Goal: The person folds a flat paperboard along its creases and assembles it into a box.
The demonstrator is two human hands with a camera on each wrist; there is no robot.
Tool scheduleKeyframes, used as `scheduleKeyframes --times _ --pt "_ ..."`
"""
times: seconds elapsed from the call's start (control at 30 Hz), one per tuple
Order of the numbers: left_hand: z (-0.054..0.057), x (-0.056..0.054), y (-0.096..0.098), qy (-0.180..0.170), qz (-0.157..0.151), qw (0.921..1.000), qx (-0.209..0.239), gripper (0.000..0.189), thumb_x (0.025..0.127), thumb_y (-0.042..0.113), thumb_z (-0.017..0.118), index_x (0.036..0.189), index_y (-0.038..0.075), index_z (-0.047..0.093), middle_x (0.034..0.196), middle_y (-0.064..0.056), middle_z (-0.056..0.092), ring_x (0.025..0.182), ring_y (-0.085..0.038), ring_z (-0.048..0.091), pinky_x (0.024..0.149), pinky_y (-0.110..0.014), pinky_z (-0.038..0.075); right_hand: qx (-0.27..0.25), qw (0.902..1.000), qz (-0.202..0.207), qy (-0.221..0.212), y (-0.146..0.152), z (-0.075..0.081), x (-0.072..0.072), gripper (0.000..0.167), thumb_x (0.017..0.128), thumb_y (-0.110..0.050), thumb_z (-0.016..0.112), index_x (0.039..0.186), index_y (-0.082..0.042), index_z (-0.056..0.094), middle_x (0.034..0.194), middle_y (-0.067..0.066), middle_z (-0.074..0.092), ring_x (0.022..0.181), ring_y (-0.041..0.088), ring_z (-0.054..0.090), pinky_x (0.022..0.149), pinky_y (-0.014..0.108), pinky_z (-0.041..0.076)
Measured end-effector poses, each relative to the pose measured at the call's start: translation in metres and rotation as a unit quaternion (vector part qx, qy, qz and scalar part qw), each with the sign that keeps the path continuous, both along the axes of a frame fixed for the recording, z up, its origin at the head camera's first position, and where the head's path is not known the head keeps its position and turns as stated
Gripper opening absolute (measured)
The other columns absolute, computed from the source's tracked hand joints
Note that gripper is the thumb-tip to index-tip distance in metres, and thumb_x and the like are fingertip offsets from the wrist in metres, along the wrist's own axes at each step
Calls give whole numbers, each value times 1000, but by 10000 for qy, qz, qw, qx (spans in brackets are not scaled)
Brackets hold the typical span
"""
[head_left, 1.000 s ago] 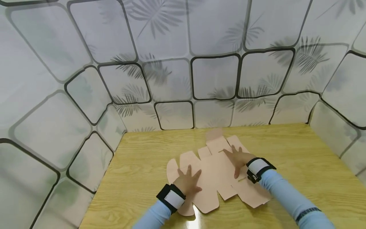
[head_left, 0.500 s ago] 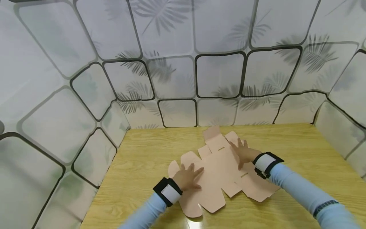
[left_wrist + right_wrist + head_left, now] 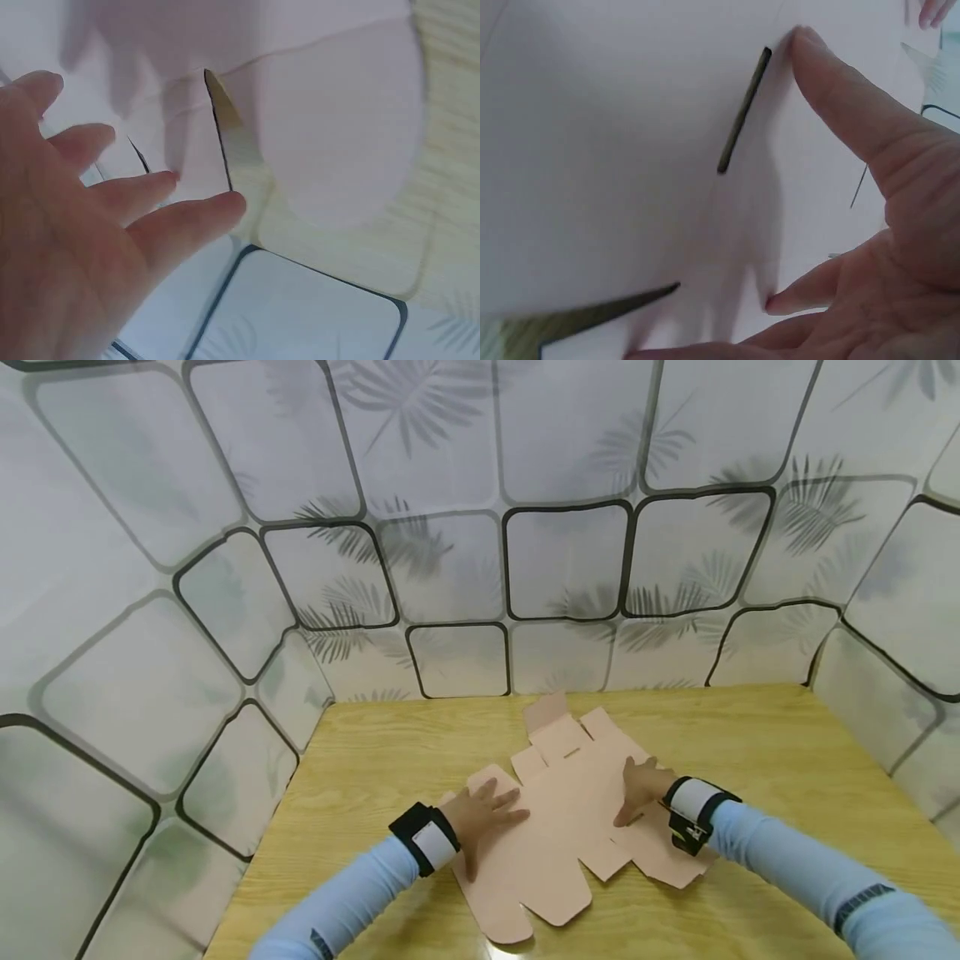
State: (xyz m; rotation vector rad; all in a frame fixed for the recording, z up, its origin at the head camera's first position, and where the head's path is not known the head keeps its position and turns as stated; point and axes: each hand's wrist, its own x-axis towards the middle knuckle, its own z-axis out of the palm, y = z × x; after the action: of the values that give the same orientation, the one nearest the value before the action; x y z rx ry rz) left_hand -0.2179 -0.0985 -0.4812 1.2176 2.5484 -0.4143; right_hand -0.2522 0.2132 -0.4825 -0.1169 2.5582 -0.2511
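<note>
Head view shows me an unfolded, pinkish-tan cardboard blank (image 3: pixel 558 814) lying on the wooden bench (image 3: pixel 390 735). My left hand (image 3: pixel 480 820) is over its left part, fingers spread wide and gripping nothing — whether they touch it, I cannot tell. My right hand (image 3: pixel 643 787) is at its right part, thumb and fingers parted and likewise holding nothing — the right wrist view puts my thumb tip near a narrow slot (image 3: pixel 744 112).
</note>
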Motion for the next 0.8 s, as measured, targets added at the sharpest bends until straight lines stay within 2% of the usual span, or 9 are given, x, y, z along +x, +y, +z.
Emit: scheduleKeyframes --times 0.03,0.13,0.2,0.3,0.4,0.53,0.63,0.73,0.8 --pt "-3 2 3 16 -114 9999 -40 129 46 53 92 154 33 24 162 2 19 146 -35 22 106 -58 37 -99 9999 -28 37 0 -2 -2 124 66 -38 89 145 19 12 139 55 13 127 73 12 99 77 23" --pt "-10 9 15 165 -436 9987 -180 135 44 63 88 155 32 19 162 4 17 147 -33 21 109 -58 32 -492 9987 87 124 -4 -4 -9 121 65 -21 91 147 16 11 141 55 0 124 77 3 98 79 20" --pt "-13 16 24 392 -660 9967 -267 138 42 70 85 156 31 17 162 5 17 147 -32 20 110 -57 31 -597 9978 269 90 -10 -2 -14 116 65 -8 89 148 14 12 142 53 -1 125 76 1 99 79 20" --pt "-12 29 38 749 -917 9918 -489 143 38 80 78 156 30 15 163 6 15 148 -30 18 110 -55 31 -468 9972 585 78 -26 -1 -20 108 66 7 84 150 9 15 144 51 3 128 73 5 100 75 27" --pt "-9 40 51 941 -1010 9883 -645 147 36 85 74 157 28 13 163 3 13 148 -28 18 109 -54 32 -301 9963 801 74 -44 0 -25 104 68 15 78 151 5 17 146 49 5 130 71 8 99 71 33" --pt "-5 57 74 780 -749 9916 -713 149 37 87 71 157 22 11 164 -2 11 148 -27 18 107 -51 36 -192 9929 1173 84 -60 1 -33 101 70 21 71 152 4 15 149 46 5 134 67 7 100 65 37" --pt "-9 66 94 688 -317 9942 -760 147 41 89 68 157 21 10 164 -3 9 148 -28 19 106 -48 39 -194 9880 1522 148 -66 0 -39 99 70 25 66 152 5 15 152 42 7 139 60 5 108 63 29" --pt "-14 71 113 622 122 9944 -847 141 45 90 65 157 22 12 163 -3 10 148 -29 19 103 -46 41 -250 9830 1792 328 -70 -4 -45 94 71 26 61 152 4 18 154 38 12 143 54 6 113 60 21" --pt "-16 73 123 607 343 9939 -858 138 46 91 64 157 24 13 163 -3 11 147 -29 20 101 -47 43 -366 9808 1861 459 -72 -8 -47 90 72 27 57 151 5 20 154 37 14 143 53 9 111 57 30"
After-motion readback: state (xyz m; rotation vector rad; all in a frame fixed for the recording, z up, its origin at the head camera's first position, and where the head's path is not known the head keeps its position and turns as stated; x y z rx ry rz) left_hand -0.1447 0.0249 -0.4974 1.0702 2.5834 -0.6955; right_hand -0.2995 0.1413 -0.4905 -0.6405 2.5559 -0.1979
